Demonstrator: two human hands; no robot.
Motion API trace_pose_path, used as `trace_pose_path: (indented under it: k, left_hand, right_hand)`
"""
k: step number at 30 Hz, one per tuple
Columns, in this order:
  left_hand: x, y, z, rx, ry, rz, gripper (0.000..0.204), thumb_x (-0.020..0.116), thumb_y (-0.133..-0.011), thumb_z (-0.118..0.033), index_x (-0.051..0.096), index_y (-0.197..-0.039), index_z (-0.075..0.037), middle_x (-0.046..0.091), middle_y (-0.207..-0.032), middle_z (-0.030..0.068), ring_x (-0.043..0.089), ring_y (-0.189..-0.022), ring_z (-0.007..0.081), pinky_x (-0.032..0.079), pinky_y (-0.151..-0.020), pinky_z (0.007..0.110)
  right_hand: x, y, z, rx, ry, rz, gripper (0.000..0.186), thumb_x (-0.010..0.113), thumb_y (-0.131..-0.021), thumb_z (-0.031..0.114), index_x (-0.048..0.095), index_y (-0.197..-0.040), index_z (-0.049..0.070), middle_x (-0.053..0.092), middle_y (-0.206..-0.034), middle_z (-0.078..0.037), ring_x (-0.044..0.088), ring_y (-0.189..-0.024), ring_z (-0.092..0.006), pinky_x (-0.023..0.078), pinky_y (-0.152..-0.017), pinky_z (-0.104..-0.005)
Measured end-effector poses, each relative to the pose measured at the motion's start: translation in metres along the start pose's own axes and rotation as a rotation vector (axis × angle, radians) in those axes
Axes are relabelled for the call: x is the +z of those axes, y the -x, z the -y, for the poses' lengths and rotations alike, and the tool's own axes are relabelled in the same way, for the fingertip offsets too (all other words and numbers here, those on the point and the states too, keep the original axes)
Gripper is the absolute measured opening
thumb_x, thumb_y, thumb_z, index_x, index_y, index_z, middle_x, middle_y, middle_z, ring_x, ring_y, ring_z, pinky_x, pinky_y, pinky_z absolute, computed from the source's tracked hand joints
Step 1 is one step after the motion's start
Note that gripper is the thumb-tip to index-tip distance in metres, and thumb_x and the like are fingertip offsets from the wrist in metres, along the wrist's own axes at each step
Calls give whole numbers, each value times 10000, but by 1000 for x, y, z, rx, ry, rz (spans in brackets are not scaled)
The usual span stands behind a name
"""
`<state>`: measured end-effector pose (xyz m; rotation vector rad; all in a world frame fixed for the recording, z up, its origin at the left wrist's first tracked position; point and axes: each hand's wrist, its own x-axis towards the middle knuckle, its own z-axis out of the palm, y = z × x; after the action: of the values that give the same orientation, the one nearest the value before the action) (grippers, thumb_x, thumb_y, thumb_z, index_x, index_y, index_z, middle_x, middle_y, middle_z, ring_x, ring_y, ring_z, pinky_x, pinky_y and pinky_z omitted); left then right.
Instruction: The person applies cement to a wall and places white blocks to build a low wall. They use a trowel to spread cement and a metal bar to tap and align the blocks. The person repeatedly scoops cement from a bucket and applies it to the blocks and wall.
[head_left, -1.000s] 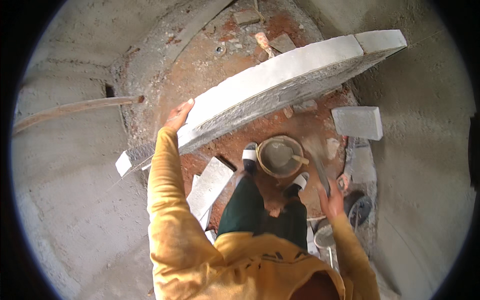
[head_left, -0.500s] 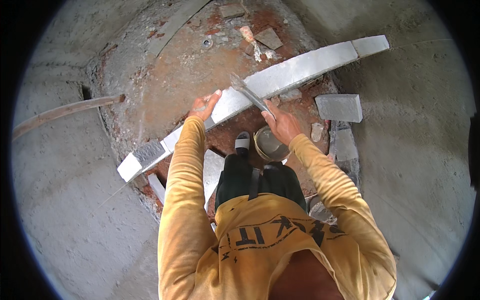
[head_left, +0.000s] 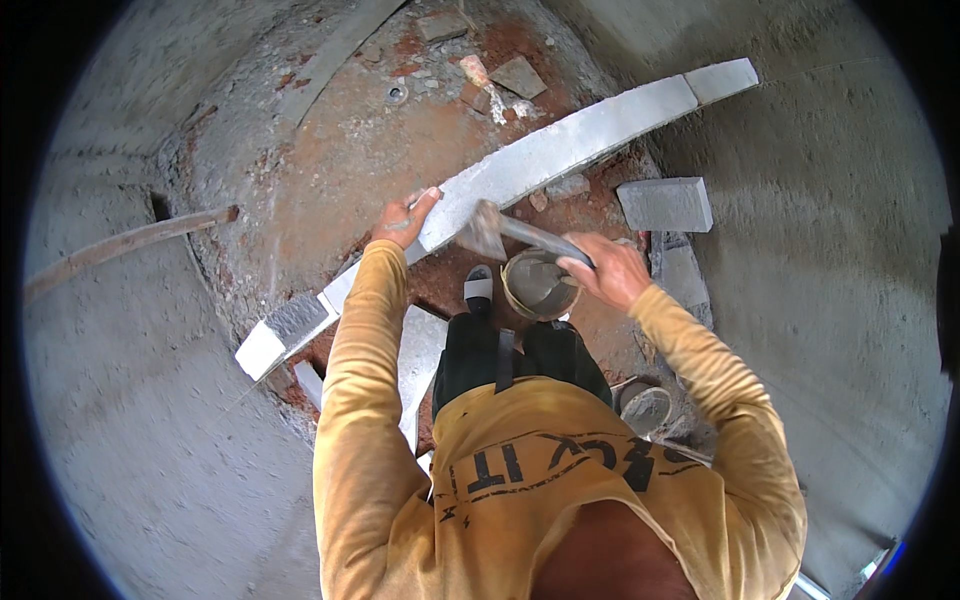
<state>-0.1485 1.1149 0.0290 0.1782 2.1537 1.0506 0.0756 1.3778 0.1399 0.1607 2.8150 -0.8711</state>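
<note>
A row of pale lightweight blocks [head_left: 570,143] runs slantwise across the space from lower left to upper right, forming a low wall. My left hand [head_left: 404,218] grips the far edge of a block in the middle of this row, its thumb lying along the top and its other fingers partly hidden. My right hand [head_left: 612,270] is closed round the grey handle of a hatchet [head_left: 540,238]. The hatchet's flared, dusty head is just on my side of the row, a little right of my left hand, and slightly smeared by motion.
A round bucket [head_left: 540,285] with grey contents stands by my feet, and a smaller one [head_left: 645,408] sits farther right. A loose block [head_left: 665,205] lies near the right wall. A curved wooden strip [head_left: 130,245] juts in from the left. Rubble [head_left: 520,78] lies beyond the row.
My right hand has moved right and slightly down, drawing the hatchet head from over the block row to its near side. My left hand stays at the row. The view has shifted slightly.
</note>
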Motion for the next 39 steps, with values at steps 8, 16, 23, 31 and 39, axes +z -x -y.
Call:
trace_pose_path:
  k: [8, 16, 23, 31, 39]
  left_hand:
    - [14, 31, -32, 261, -839, 14, 1055, 830, -613, -287, 231, -1444, -37, 476, -1259, 215, 487, -1198, 375, 431, -988, 424]
    - [14, 26, -28, 310, -901, 19, 977, 845, -591, -281, 295, -1360, -33, 507, -1161, 190, 536, -1091, 371, 462, -900, 429]
    - [12, 27, -30, 326, -897, 17, 992, 859, -585, -279, 296, -1363, -27, 507, -1151, 194, 536, -1080, 379, 461, -901, 428]
    - [10, 36, -27, 388, -816, -67, 1034, 831, -661, -337, 237, -1436, 4, 390, -1395, 253, 413, -1290, 384, 379, -1041, 387]
    - [-31, 60, 13, 82, -296, 54, 664, 634, -840, -502, 529, -1252, 9, 594, -1153, 293, 577, -1106, 407, 440, -957, 422]
  right_hand:
    - [47, -49, -22, -107, 494, 677, 288, 594, -849, 281, 677, -1050, 93, 694, -949, -148, 676, -911, -299, 533, -782, -424]
    - [70, -94, -10, 5, 417, 464, 250, 626, -826, 289, 718, -948, 91, 705, -965, -132, 674, -939, -283, 530, -807, -405]
    - [66, -98, -14, 26, 473, 554, 267, 639, -831, 311, 709, -977, 98, 703, -973, -126, 668, -947, -292, 524, -824, -418]
    - [88, -54, -28, 185, 319, 601, 331, 627, -857, 354, 686, -1060, 100, 690, -986, -164, 657, -942, -338, 522, -822, -442]
    - [108, 52, -49, 427, 9, 505, 436, 627, -853, 419, 637, -1201, 155, 672, -1010, -198, 630, -978, -373, 487, -884, -455]
